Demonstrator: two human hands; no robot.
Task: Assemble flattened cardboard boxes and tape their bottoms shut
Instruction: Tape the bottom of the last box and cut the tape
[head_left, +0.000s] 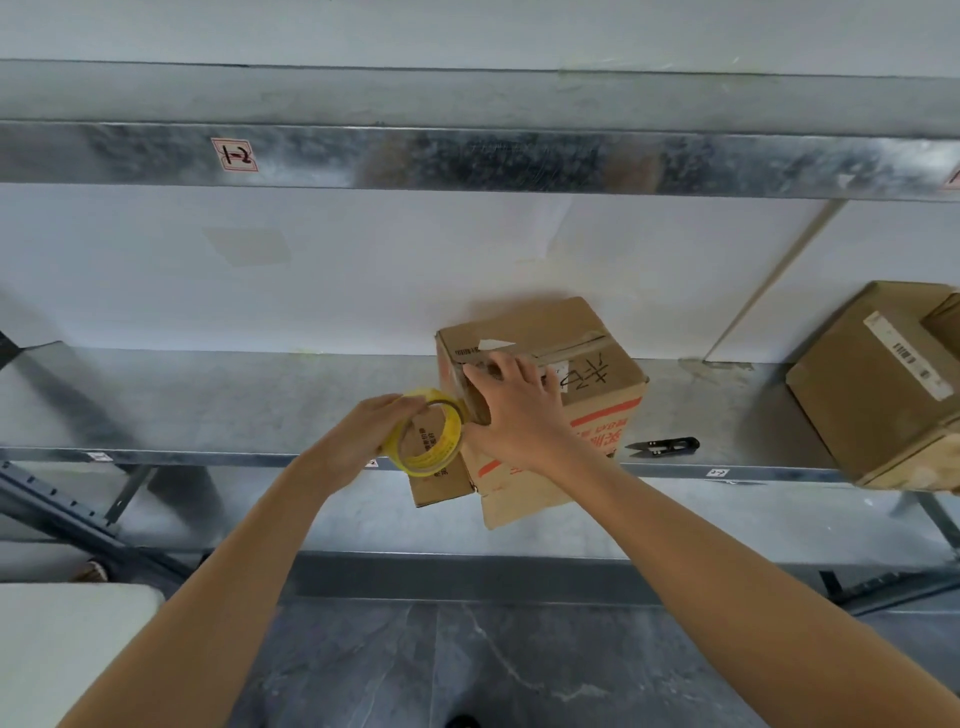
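Observation:
A brown cardboard box (592, 332) with red print stands upside down on the metal shelf (260, 405), its flaps hanging past the shelf's front edge. My left hand (363, 436) grips a yellow tape roll (434, 441) just left of the box. A strip of tape runs from the roll onto the box's left side. My right hand (514, 400) lies over the box's near left top corner, fingers pressing on the taped seam.
Small black snips (662, 447) lie on the shelf right of the box. Another cardboard box (883, 384) sits at the far right. An upper shelf beam (467, 158) runs overhead. A white surface (62, 639) is at lower left, above the dark floor.

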